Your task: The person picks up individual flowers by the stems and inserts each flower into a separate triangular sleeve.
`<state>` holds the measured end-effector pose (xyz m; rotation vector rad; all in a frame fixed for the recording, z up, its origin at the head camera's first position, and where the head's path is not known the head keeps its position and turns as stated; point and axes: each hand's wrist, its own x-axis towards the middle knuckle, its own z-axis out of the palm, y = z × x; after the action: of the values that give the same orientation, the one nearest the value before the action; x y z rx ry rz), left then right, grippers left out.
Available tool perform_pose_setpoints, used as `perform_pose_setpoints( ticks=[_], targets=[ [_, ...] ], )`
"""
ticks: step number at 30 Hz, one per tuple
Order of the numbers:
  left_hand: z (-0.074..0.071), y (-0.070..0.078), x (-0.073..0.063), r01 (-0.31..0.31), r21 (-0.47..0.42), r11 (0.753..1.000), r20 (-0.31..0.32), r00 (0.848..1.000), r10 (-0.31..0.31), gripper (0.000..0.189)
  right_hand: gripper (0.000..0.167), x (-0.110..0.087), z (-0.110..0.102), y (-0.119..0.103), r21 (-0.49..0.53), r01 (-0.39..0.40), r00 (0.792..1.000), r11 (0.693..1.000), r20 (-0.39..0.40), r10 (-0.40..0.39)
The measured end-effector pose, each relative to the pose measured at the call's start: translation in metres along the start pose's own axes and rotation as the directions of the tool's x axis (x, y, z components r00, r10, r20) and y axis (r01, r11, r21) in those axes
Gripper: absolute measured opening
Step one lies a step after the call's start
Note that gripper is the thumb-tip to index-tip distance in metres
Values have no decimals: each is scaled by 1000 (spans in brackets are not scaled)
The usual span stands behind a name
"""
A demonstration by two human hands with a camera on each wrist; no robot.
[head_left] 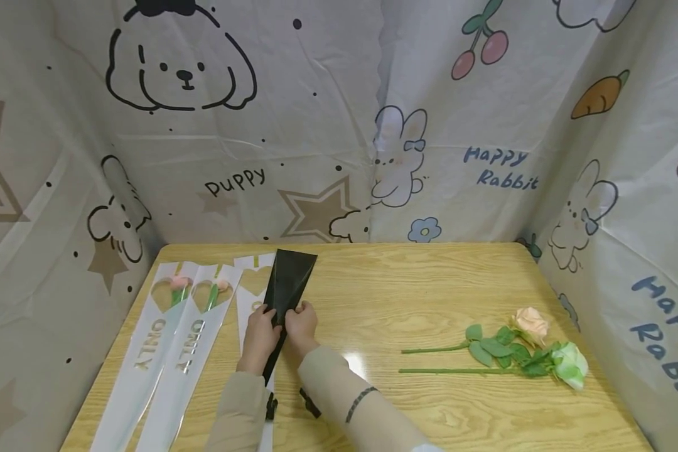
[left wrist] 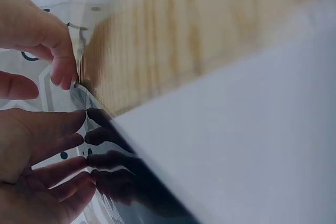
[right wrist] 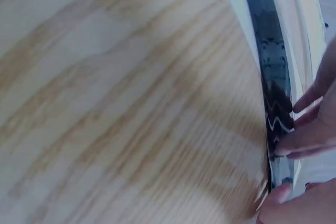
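Both hands work at a long, tapering black flower sleeve [head_left: 291, 271] near the table's left-middle. My left hand [head_left: 260, 339] grips its left edge partway down. On the opposite edge my right hand [head_left: 302, 323] pinches the sleeve, the two hands close together. In the left wrist view the glossy black face of the sleeve [left wrist: 157, 192] mirrors the fingers. The right wrist view catches it as a narrow dark strip [right wrist: 268, 35] with fingertips along it. A white sleeve with a heart-shaped window [head_left: 245, 295] lies partly hidden behind the black one.
Two white sleeves lettered ONLY [head_left: 147, 351] lie at the left, each with a pink flower [head_left: 179, 282] in its heart window. On the right, a peach rose [head_left: 531, 323] and a pale green rose [head_left: 570, 365] lie with stems pointing left. Printed cloth [head_left: 328, 125] walls the wooden table [head_left: 384, 282].
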<state>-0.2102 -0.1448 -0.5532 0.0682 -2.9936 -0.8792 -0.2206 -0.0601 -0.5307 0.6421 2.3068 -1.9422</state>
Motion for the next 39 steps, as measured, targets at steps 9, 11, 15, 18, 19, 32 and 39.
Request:
perform_pose_setpoints(
  ticks=[9, 11, 15, 18, 19, 32, 39],
  targets=[
    [7, -5, 2, -36, -63, 997, -5, 999, 36, 37, 33, 67, 20, 54, 85, -95, 989, 992, 118, 85],
    [6, -3, 2, -49, -77, 996, 7, 999, 50, 36, 21, 98, 31, 87, 92, -52, 994, 994, 105, 42],
    [1, 7, 0, -42, -107, 993, 60, 997, 48, 35, 7, 107, 22, 95, 102, -25, 996, 994, 88, 16],
    [1, 13, 0, -54, -104, 993, 87, 994, 63, 35, 9, 63, -9, 47, 115, -51, 995, 992, 91, 41],
    [2, 16, 0, -64, -105, 992, 94, 993, 74, 35, 9, 49, -19, 31, 118, -65, 994, 991, 97, 54],
    [26, 46, -10, -233, -37, 972, 29, 972, 234, 31, 7, 65, -48, 57, 225, -27, 984, 974, 176, -13],
    [29, 58, -16, -223, -30, 974, 22, 974, 224, 24, 7, 31, -93, 6, 239, -125, 975, 963, 207, 76]
  ],
)
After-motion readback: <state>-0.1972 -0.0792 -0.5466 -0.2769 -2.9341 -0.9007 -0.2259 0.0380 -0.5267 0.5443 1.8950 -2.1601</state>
